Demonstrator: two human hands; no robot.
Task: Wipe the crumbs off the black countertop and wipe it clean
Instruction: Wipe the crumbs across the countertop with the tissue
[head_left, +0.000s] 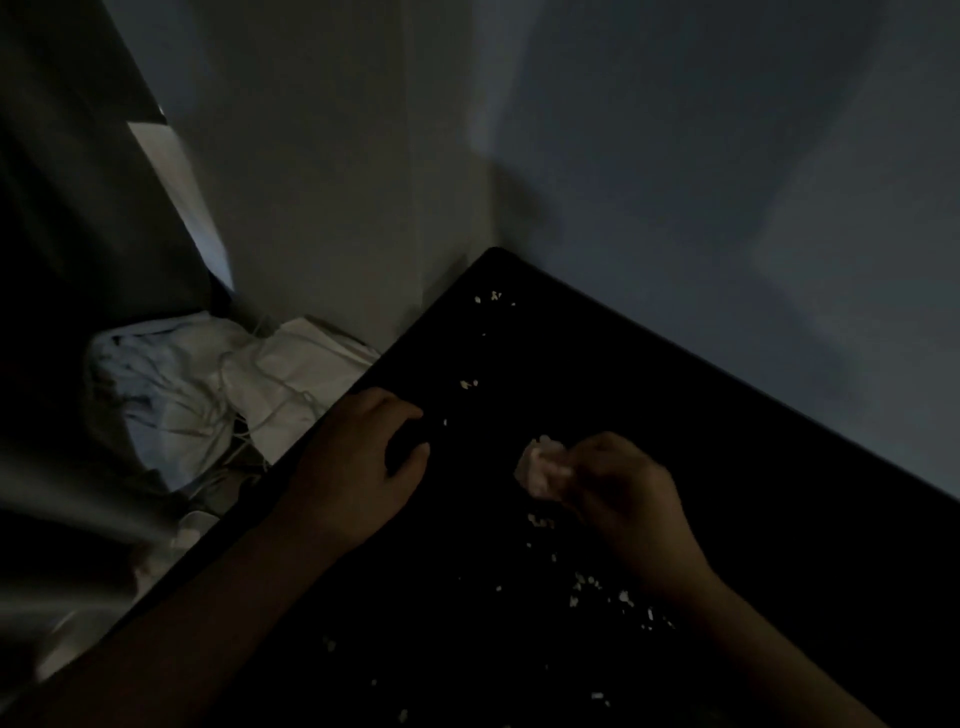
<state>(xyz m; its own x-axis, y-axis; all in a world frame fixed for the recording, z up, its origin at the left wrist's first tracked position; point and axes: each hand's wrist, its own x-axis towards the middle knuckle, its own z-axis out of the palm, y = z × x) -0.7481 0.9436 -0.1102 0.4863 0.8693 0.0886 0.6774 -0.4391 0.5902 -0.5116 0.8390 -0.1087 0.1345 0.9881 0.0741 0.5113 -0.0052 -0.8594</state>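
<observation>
Wiping step, seemingly early: right hand (623, 493) clenched round pale wad (540, 470) over black table (701, 426), left hand (363, 452) resting loose-fingered, apparently empty, near table's left edge, crumbs (469, 384) strewn far corner to near side; next, probably, wad pressed flat and swept.

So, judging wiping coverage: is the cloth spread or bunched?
Bunched: the cloth is a small wad pinched by the right hand.

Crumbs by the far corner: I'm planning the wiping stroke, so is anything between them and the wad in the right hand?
Nothing visible does. Only bare black countertop and a few smaller crumbs lie between the pale wad and the far-corner crumbs; the left hand rests aside, near the edge.
</observation>
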